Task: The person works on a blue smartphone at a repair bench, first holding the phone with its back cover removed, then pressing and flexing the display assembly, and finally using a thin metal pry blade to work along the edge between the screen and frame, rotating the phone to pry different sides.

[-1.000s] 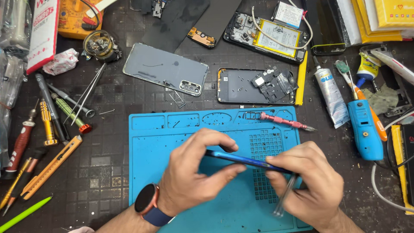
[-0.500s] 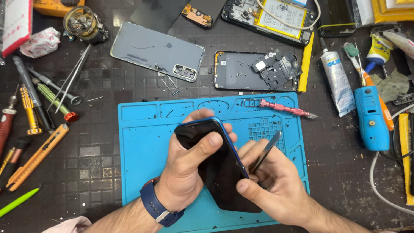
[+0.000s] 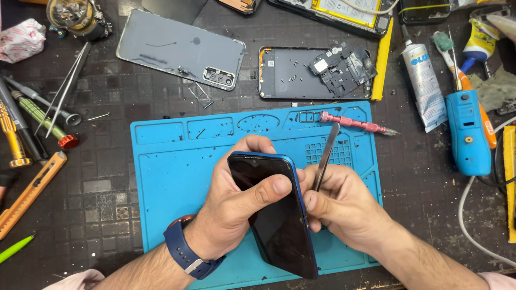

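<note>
Two hands over the blue mat (image 3: pixel 177 177): your left hand (image 3: pixel 236 204) grips the dark phone (image 3: pixel 277 215), screen up, while your right hand (image 3: pixel 344 204) pinches a thin metal pry tool (image 3: pixel 325 156) at its edge. A slip could crack the glass.

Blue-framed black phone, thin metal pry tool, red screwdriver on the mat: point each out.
Blue-framed black phone (image 3: pixel 277 225): head view, middle of dark screen.
Thin metal pry tool (image 3: pixel 327 153): head view, mid-blade above right hand's fingers.
Red screwdriver (image 3: pixel 352 122): head view, middle of handle, on the mat.
</note>
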`<state>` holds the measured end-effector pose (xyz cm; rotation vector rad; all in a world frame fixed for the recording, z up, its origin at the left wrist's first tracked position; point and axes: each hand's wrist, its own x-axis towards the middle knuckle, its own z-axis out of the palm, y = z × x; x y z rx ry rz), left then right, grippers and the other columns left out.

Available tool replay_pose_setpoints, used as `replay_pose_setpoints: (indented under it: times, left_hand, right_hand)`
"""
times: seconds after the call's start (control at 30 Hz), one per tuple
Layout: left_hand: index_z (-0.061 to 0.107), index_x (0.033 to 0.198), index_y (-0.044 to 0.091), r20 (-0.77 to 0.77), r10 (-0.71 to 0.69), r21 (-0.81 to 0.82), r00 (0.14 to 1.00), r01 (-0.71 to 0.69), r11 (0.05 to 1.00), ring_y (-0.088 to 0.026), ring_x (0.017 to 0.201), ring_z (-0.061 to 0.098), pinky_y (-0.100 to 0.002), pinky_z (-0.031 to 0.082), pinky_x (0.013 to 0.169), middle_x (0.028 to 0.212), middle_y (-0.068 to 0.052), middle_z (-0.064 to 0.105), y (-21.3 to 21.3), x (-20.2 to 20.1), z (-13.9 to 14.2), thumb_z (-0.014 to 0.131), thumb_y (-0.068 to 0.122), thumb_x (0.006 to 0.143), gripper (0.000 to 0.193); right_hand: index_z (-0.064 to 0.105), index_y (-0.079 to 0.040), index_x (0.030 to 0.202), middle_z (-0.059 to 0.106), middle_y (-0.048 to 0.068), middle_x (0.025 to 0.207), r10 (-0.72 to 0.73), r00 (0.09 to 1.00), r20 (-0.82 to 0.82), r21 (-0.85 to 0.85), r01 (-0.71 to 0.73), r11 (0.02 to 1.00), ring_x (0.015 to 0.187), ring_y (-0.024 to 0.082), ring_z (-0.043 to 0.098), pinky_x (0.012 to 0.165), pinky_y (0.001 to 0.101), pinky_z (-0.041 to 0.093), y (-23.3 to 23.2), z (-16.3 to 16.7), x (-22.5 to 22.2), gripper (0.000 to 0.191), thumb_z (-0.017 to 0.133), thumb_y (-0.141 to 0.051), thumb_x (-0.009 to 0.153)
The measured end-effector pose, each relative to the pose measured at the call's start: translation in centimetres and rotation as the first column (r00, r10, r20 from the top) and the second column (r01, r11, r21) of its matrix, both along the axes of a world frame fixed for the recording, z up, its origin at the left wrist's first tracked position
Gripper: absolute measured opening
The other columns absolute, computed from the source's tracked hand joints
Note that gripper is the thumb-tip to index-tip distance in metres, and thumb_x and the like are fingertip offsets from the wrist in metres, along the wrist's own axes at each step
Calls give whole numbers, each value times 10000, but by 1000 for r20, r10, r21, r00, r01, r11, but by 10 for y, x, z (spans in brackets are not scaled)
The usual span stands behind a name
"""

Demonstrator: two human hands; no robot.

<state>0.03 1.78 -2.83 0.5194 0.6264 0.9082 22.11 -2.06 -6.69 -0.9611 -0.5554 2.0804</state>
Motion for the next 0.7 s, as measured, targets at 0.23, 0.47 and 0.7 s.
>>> replay_pose_setpoints:
  times: [0.23, 0.47, 0.7]
  left_hand:
    - [501, 1196, 22, -34, -12, 12, 999, 13, 1000, -151, 876, 686, -334, 601, 777, 990, -89, 704, -1, 0, 1, 832, 158, 886, 473]
    - [487, 1179, 26, -135, 14, 139, 991, 5, 990, -140, 874, 691, -318, 608, 773, 987, -96, 707, -3, 1, 3, 811, 168, 908, 445]
    - [461, 1166, 32, -169, 71, 178, 983, -40, 983, -139, 886, 698, -324, 618, 775, 990, -109, 721, -5, 3, 4, 802, 151, 921, 436]
  right_hand:
    - [692, -35, 1055, 712, 29, 866, 66, 992, -110, -32, -70, 997, 736, 122, 669, 596, 267, 547, 7, -3, 3, 302, 843, -206, 858]
    - [694, -29, 1009, 706, 27, 856, 111, 988, -110, -17, -114, 993, 743, 128, 675, 633, 286, 576, 10, -3, 7, 257, 853, -175, 869]
    - [693, -36, 1014, 687, 3, 830, 75, 995, -63, -39, -78, 996, 729, 106, 660, 633, 274, 571, 8, 3, 6, 248, 843, -175, 874]
